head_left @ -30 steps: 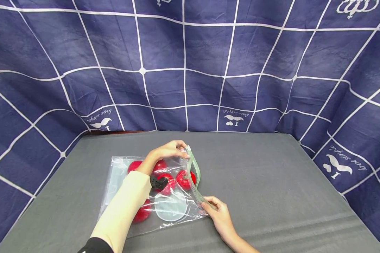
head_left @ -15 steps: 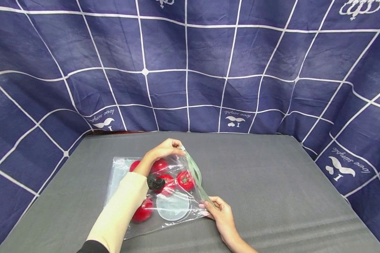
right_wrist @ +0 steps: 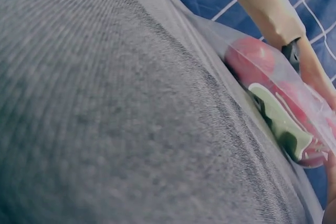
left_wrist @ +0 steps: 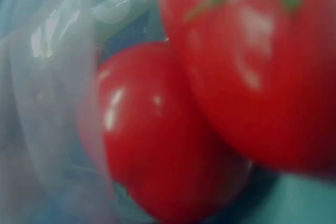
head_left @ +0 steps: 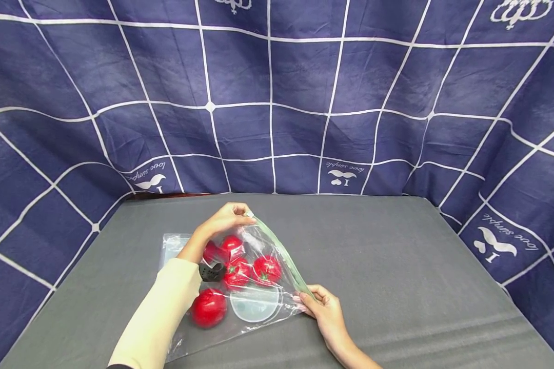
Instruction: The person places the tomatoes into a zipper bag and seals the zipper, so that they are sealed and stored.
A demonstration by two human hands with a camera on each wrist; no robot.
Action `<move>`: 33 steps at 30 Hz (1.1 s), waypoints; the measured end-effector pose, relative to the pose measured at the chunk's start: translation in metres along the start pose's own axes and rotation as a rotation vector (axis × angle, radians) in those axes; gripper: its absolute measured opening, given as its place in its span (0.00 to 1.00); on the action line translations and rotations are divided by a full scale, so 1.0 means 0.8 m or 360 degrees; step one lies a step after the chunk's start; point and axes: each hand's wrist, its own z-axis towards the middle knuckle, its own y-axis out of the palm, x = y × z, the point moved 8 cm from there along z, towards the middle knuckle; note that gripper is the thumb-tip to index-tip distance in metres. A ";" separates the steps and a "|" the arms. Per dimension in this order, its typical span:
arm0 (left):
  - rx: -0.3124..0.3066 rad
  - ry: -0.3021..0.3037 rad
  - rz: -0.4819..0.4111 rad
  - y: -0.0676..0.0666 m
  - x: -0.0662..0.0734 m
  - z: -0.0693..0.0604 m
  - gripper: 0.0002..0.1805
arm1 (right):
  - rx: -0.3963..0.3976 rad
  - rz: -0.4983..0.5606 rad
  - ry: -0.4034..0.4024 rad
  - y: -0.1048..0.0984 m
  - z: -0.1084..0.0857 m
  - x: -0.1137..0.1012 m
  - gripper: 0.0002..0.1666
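A clear zip bag (head_left: 198,342) with a green closure strip (head_left: 283,252) lies on the table, several red tomatoes (head_left: 209,308) inside it. In the head view a round, pale translucent container (head_left: 255,305) shows through the film. My left hand (head_left: 227,218) pinches the strip's far end, by a small white slider (head_left: 251,213). At the near end, my right hand (head_left: 324,310) pinches the bag's corner between thumb and fingers. The strip runs taut and straight between both hands. Two tomatoes (left_wrist: 163,129) fill the left wrist view, partly behind blurred film.
Under the bag spreads a grey cloth-covered table (head_left: 388,266). A blue curtain (head_left: 300,133) with white grid lines hangs behind it and along both sides. A pale bluish flat shape (head_left: 172,247) shows at the bag's left end, partly hidden by the left forearm.
The bag's mouth gaped a second ago; its edges now lie together in a straight line. My left hand has moved left with the strip's far end. The right hand has hardly moved.
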 end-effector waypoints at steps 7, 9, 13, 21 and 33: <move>0.0019 -0.0186 -0.0090 -0.004 -0.016 -0.009 0.06 | 0.0027 -0.0014 0.0004 -0.004 0.004 0.000 0.13; 0.0018 -0.0204 -0.0101 -0.004 -0.018 -0.011 0.06 | 0.0016 -0.0012 0.0015 -0.004 0.005 0.000 0.14; 0.0001 -0.0226 -0.0123 -0.004 -0.019 -0.016 0.06 | -0.0011 -0.0021 0.0049 -0.005 0.007 -0.002 0.17; -0.0090 -0.0323 -0.0101 -0.006 -0.016 -0.033 0.06 | -0.0150 -0.0007 0.0128 -0.017 0.023 -0.007 0.17; -0.0197 -0.0423 -0.0248 0.015 -0.014 -0.066 0.07 | -0.0302 -0.0195 0.0141 -0.049 0.075 -0.019 0.18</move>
